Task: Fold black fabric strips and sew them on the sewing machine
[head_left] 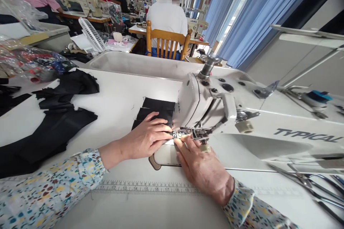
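My left hand lies flat with its fingers stretched out over a piece of black fabric, fingertips close to the presser foot. The fabric lies on the machine bed, left of the needle area. My right hand rests at the front of the presser foot, its fingers reaching forward and partly hidden by the needle parts. I cannot see any cloth under the right fingers. The white sewing machine, marked TYPICAL, stands over both hands' fingertips.
More black fabric pieces lie at the left. Scissors rest at the right edge. A printed ruler runs along the front. Behind are a trough, a plastic bag, a wooden chair and a seated person in white.
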The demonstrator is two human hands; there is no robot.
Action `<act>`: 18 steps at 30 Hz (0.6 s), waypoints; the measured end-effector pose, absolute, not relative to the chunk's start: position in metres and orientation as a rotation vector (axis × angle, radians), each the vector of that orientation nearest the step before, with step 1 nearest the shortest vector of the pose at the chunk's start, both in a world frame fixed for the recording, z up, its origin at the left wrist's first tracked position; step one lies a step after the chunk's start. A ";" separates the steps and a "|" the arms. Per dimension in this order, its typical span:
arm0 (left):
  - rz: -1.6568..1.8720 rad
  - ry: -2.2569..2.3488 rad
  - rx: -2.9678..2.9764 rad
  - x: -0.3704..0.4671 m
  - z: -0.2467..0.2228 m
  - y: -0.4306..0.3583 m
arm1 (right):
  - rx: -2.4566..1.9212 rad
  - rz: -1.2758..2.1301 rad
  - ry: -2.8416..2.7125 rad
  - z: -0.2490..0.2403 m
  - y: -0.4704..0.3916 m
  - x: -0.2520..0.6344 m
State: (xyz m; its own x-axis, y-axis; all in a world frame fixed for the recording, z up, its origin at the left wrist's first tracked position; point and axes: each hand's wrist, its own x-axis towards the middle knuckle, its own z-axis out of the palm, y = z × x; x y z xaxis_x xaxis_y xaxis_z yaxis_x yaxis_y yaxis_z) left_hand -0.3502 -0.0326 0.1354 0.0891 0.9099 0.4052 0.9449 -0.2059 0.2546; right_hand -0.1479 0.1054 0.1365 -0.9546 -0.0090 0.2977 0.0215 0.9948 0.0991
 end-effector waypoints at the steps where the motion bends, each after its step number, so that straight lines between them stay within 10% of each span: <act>1: -0.752 -1.933 -2.263 -0.350 0.135 -0.033 | -0.019 -0.152 -2.839 0.136 0.105 -0.148; 18: -0.799 -1.955 -2.227 -0.359 0.128 -0.025 | -0.034 0.240 -2.876 0.153 0.096 -0.124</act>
State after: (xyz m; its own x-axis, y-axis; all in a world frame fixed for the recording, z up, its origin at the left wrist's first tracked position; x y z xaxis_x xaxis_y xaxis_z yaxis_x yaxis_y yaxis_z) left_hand -0.3591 -0.0245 0.1285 0.0541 0.9045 0.4231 0.9420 -0.1868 0.2788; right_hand -0.1241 0.0956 0.1526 -0.9674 0.0439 0.2496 0.0019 0.9861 -0.1660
